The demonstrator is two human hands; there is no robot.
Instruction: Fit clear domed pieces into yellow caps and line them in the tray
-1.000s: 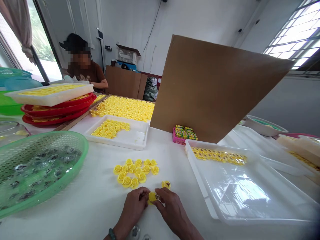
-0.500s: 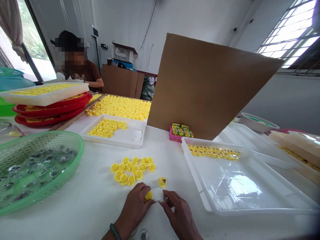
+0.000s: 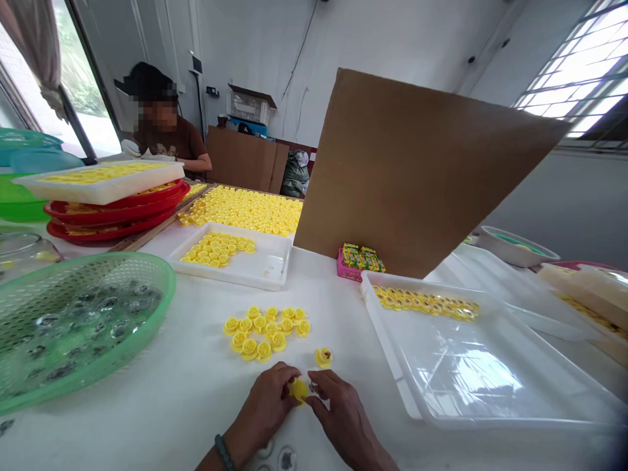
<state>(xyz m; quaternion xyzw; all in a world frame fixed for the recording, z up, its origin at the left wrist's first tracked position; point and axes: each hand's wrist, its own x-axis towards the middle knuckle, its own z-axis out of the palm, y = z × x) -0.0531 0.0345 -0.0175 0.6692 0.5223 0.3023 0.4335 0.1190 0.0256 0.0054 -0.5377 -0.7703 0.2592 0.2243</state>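
Observation:
My left hand [image 3: 267,402], with a beaded bracelet on its wrist, pinches a small round yellow plastic piece [image 3: 299,390]. Facing it, my right hand [image 3: 339,409] grips a small clear piece with dark marks [image 3: 313,387] between thumb and fingers, close against the yellow piece. My fingers cover part of both. Just beyond them stands one yellow cup with a dark spot inside [image 3: 324,356]. A loose group of yellow cups [image 3: 271,330] lies farther up the white table. Below my left wrist are several clear domes [image 3: 286,458], partly cut off by the frame.
On the left, a green basket [image 3: 164,294] holds clear domes. A white tray of yellow cups [image 3: 269,278] lies behind; a larger tray [image 3: 400,386] with rows of filled pieces is right. A cardboard sheet [image 3: 407,176] leans behind a pink basket [image 3: 349,271]. Another person [image 3: 171,140] sits far left.
My two hands have come closer together, bringing the clear piece up to the yellow one. The whole view has shifted slightly, so the scene sits farther right.

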